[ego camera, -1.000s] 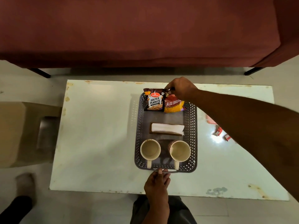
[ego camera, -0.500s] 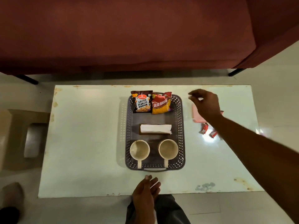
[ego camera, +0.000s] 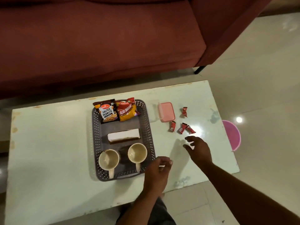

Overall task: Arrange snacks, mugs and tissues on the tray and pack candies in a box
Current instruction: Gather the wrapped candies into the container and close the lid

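1. The right grip (ego camera: 198, 149) is hovering over the pale surface (ego camera: 48, 143), released, with its fingers spread and grasping nothing.
2. The left grip (ego camera: 157, 170) is hanging loosely curled and empty beside the near right corner of the tray (ego camera: 95, 143).
3. Four candies (ego camera: 182, 128) in red twisted wrappers are lying loose on the surface. Three are sitting close together just beyond the right grip, and one is lying apart, farther back.
4. A pink box (ego camera: 166, 112) is sitting flat between the tray and the candies, apart from both.
5. The dark perforated tray is carrying two cream mugs (ego camera: 108, 159) side by side at its near end, handles pointing toward the person.
6. White tissues (ego camera: 123, 135) in a brown holder (ego camera: 125, 140) are lying across the middle of the tray.
7. A black peanut packet (ego camera: 107, 112) and a red-and-yellow packet (ego camera: 127, 110) are touching at the tray's far end.
8. A maroon sofa (ego camera: 97, 46) is standing beyond the surface.
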